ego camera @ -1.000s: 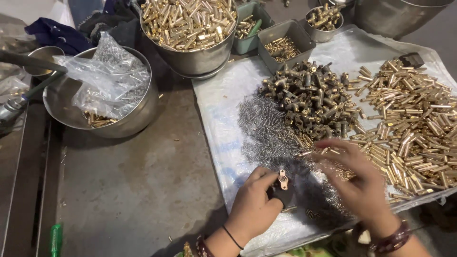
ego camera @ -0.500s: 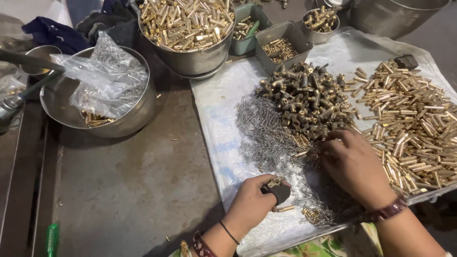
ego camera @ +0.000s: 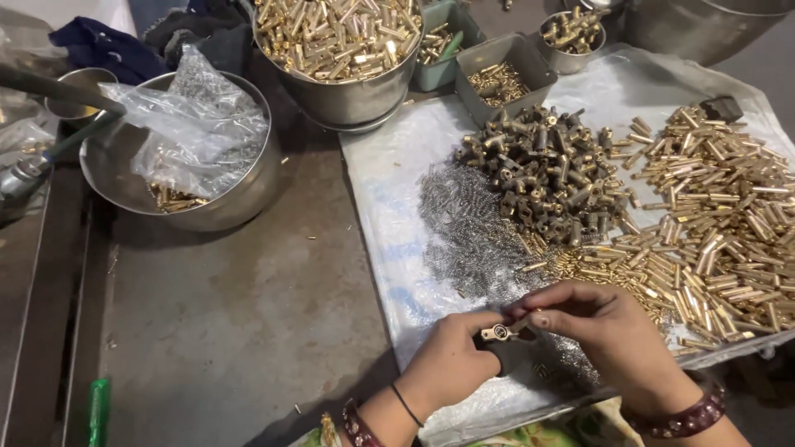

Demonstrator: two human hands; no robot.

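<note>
The right hand (ego camera: 617, 343) has come back from the brass heap at the right and now meets the left hand (ego camera: 451, 364) low in the frame, just right of centre; half a second ago it was up among the loose pieces. Both sets of fingers are narrowed to a pinch on one small brass fitting (ego camera: 499, 332), the left thumb and forefinger holding its round end, the right fingertips (ego camera: 530, 313) closing on the other end. Whether a spring is already seated in it I cannot tell; it is too small.

To my eye this is a joining step, and it goes best with the left hand steady as the anchor and the right doing the fine aligning, kept low over the white sheet (ego camera: 389, 190) so a dropped part lands there.

Just above the hands lies the grey drift of springs (ego camera: 464, 223), above that the darker pile of fittings (ego camera: 542, 170), and to the right the bright heap of brass tubes (ego camera: 712, 223). Further out, a steel pot (ego camera: 348, 91) of brass parts sits at top centre, and a bowl (ego camera: 248, 199) with a plastic bag (ego camera: 195, 124) at upper left.
</note>
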